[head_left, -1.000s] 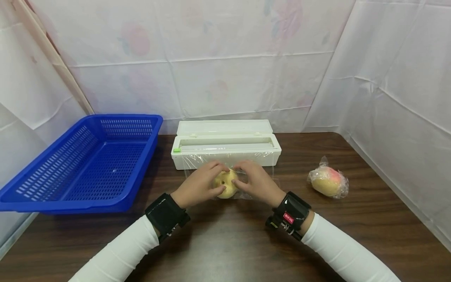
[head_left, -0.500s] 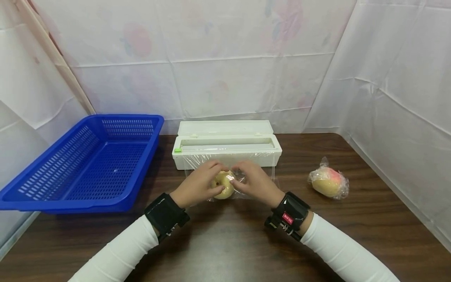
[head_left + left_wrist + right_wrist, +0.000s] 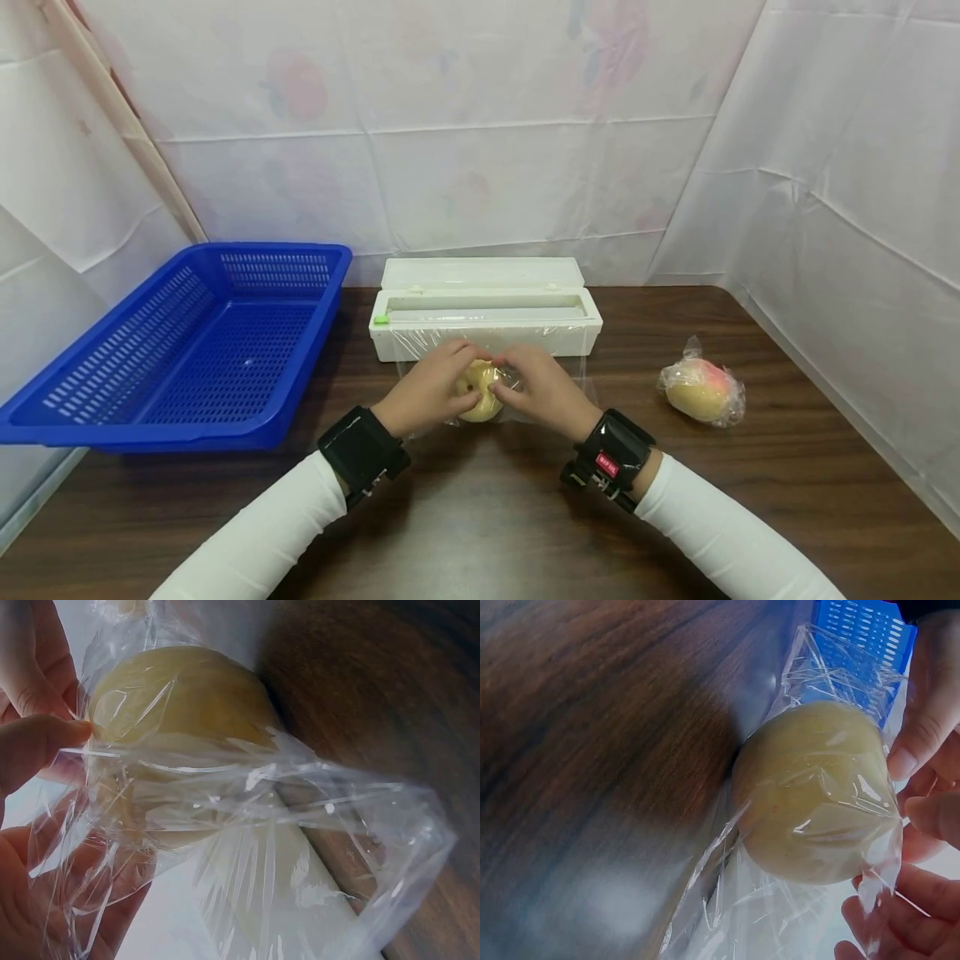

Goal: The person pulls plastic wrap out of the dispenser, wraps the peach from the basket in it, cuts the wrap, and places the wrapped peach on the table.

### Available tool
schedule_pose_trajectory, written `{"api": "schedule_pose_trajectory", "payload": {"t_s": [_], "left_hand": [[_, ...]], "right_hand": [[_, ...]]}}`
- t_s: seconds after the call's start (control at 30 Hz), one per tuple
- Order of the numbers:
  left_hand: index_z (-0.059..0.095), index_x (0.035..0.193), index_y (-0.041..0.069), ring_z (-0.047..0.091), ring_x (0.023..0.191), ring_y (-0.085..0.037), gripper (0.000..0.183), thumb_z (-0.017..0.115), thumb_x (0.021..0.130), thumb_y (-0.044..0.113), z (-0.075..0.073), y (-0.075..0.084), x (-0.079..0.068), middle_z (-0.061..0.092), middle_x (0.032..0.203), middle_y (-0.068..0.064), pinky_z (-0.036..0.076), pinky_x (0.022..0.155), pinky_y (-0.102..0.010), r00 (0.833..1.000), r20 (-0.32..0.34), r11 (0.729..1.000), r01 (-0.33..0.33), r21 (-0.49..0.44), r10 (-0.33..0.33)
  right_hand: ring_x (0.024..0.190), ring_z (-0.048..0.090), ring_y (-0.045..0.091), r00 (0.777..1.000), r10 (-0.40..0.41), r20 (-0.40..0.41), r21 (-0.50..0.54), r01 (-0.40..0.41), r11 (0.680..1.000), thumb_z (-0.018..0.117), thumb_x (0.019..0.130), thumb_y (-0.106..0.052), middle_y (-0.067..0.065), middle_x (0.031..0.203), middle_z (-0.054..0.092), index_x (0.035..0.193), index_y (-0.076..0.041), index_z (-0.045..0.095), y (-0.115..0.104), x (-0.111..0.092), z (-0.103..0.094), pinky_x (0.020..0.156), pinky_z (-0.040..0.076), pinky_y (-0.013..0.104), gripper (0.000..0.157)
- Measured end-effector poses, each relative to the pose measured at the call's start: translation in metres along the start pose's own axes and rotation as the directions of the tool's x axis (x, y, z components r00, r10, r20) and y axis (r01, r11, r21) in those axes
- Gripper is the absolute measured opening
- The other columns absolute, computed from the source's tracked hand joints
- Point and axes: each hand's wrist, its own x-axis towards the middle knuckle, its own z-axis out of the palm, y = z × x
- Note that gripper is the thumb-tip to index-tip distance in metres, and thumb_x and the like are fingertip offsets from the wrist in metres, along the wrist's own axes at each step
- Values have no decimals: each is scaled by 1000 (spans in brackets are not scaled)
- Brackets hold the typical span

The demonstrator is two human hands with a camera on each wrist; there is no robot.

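A round yellow fruit [image 3: 486,407] sits between both hands in front of the white film dispenser [image 3: 480,340]. Clear cling film [image 3: 247,799] covers it in loose folds and trails off at its sides. My left hand [image 3: 431,390] curls over the fruit's left side, thumb and fingers pinching film close against it. From the opposite side my right hand [image 3: 547,392] pinches film at the fruit too, its fingertips nearly meeting the left ones. In the right wrist view the film stretches tight over the fruit [image 3: 810,791]. Film reflections partly hide the exact fingertip contacts.
A blue perforated basket [image 3: 247,367] stands at the left. On the right lies a yellow-and-pink fruit [image 3: 701,390] wrapped in film. The dispenser's lid [image 3: 483,272] is raised behind its roll. White curtains [image 3: 480,142] surround the dark wooden table [image 3: 487,533].
The fingertips of both hands have drawn slightly closer together over the fruit. Film and fruit stay in nearly the same place, and the left forearm has shifted a little to the right.
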Motion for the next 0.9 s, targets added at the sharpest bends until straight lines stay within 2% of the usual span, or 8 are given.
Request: {"api": "schedule_pose_trajectory", "payload": {"t_s": [0.17,0.37,0.6,0.9], "left_hand": [[58,119,9,53,100,-16,45,71,77,15,1,-1,1,56,116,-5,46,83,-32,1000,4,999,23,-29,-22],[58,118,7,53,103,-18,45,75,77,18,0,-2,-1,55,117,-5,46,87,-34,999,11,999,42,-6,-42],[62,108,8,55,103,-20,36,75,76,17,3,-3,-1,58,111,-5,46,89,-35,1000,-18,999,11,44,-10],[62,104,5,56,99,-22,37,78,72,16,8,-6,5,58,110,-9,47,86,-35,999,-11,996,-38,80,39]], "right_hand": [[94,63,23,999,43,-4,-39,-43,998,68,85,-16,11,101,68,103,0,66,0,3,2,83,51,36,24],[91,64,21,996,91,-22,-51,-92,994,68,85,-18,7,97,69,99,-4,69,3,8,3,81,51,36,20],[92,64,22,988,152,-7,-5,-152,988,67,86,-17,8,98,69,100,-4,68,8,12,3,82,51,37,20],[97,64,22,982,188,21,15,-188,982,62,89,-17,8,100,69,101,-3,68,16,14,3,86,50,38,20]]}}
